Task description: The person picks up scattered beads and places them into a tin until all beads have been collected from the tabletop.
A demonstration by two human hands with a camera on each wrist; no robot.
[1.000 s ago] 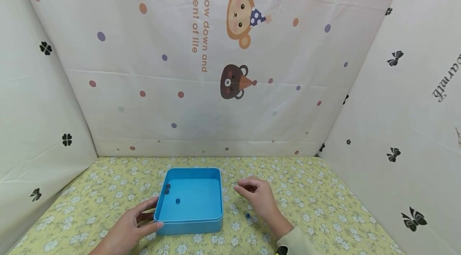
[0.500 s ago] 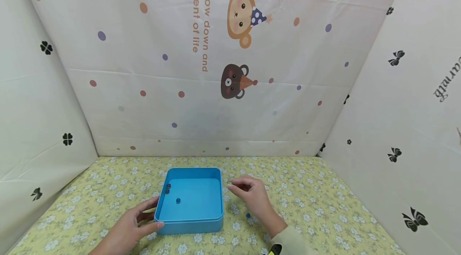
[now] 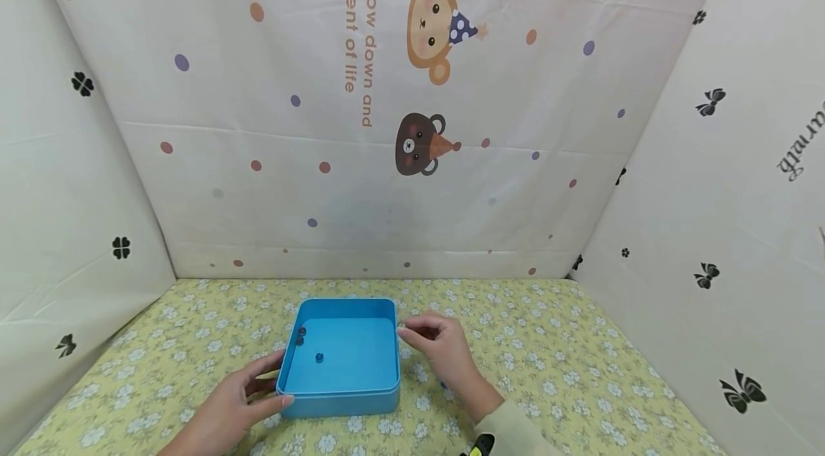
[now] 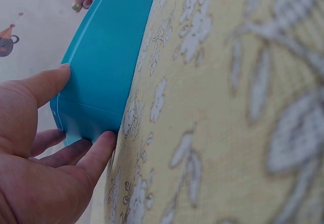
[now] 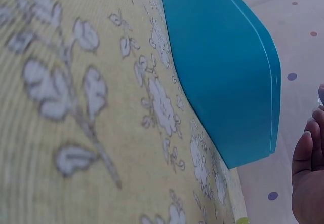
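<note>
A square blue box point(image 3: 348, 402) without a lid stands on the table. My left hand point(image 3: 225, 406) grips its near left corner, with the thumb on the front wall and the fingers along the left side. My right hand point(image 3: 438, 348) is raised beside the box's right rim, thumb and forefinger together. In the left wrist view, a tiny yellow-green bead-like piece point(image 4: 77, 6) shows at those fingertips. Inside the box lie a small dark blue piece point(image 3: 319, 357) and two small brownish pieces point(image 3: 301, 336) by the left wall.
Another small blue piece point(image 3: 443, 386) lies on the flowered tablecloth point(image 3: 548, 370), partly hidden by my right wrist. Patterned white sheets point(image 3: 348, 227) enclose the table at the back and both sides. My right wrist wears a black and yellow band point(image 3: 480, 446).
My right hand has moved left, from over the cloth up to the box's right rim, fingertips kept together. The left hand and the box stay in place.
</note>
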